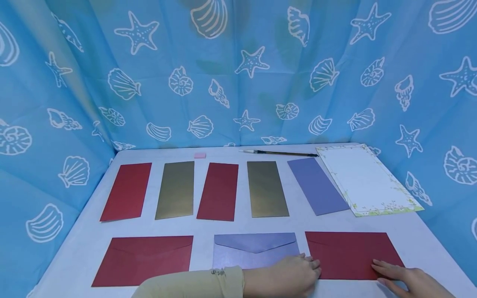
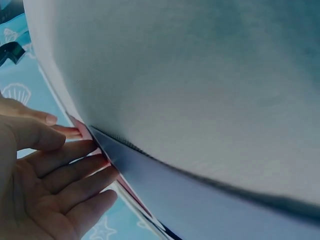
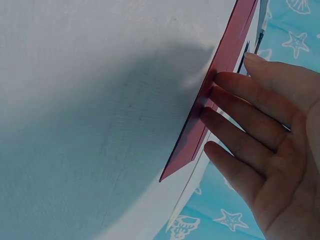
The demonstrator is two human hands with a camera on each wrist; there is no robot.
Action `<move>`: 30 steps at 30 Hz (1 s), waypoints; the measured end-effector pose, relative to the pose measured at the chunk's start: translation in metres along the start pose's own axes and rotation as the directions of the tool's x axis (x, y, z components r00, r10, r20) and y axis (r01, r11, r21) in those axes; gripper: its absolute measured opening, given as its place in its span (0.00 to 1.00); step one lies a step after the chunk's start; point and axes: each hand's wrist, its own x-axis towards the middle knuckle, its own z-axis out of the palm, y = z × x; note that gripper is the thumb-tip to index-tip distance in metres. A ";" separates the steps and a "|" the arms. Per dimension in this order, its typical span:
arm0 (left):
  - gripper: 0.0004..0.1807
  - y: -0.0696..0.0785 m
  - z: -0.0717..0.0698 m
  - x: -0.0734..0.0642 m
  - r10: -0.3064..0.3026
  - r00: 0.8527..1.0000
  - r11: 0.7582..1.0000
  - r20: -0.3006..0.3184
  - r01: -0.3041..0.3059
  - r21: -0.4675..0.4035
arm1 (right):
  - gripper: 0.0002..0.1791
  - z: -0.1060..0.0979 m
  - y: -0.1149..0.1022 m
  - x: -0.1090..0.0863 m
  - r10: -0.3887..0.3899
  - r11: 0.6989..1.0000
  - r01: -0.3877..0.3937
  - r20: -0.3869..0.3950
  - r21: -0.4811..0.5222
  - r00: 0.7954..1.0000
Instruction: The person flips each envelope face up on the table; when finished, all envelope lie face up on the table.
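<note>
A dark red envelope lies flat at the front right of the white table, its flap side up. My left hand reaches across a purple envelope, with its fingertips at the red envelope's left edge. In the left wrist view the left fingers are fairly straight and apart. At the red envelope's right end lies my right hand, fingertips touching the paper. Its fingers are extended in the right wrist view, over the red envelope. The left forearm hides the purple envelope's lower part.
Another red envelope lies at the front left. Behind stand out red, gold, dark red, gold and purple envelopes in a row. Bordered paper, a brush and a pink block lie farther back.
</note>
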 end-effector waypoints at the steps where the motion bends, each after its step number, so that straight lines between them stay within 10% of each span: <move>1: 0.17 0.000 0.000 0.000 0.002 1.000 1.000 0.001 -0.002 0.001 | 0.29 0.000 0.000 0.000 0.003 1.000 -0.003 0.002 0.005 1.000; 17: 0.27 -0.024 -0.010 -0.007 0.076 0.997 0.950 -0.007 -0.074 -0.303 | 0.38 -0.016 -0.002 -0.001 0.061 0.983 -0.062 0.012 0.173 0.998; 25: 0.32 -0.046 -0.012 -0.014 0.087 0.984 0.868 -0.154 -0.151 -0.474 | 0.36 -0.033 -0.005 0.004 0.030 0.997 -0.017 -0.179 0.072 0.983; 30: 0.35 -0.063 -0.015 -0.014 0.069 0.980 0.852 -0.188 -0.156 -0.500 | 0.33 -0.040 -0.005 0.013 -0.100 0.995 0.079 -0.391 -0.068 0.915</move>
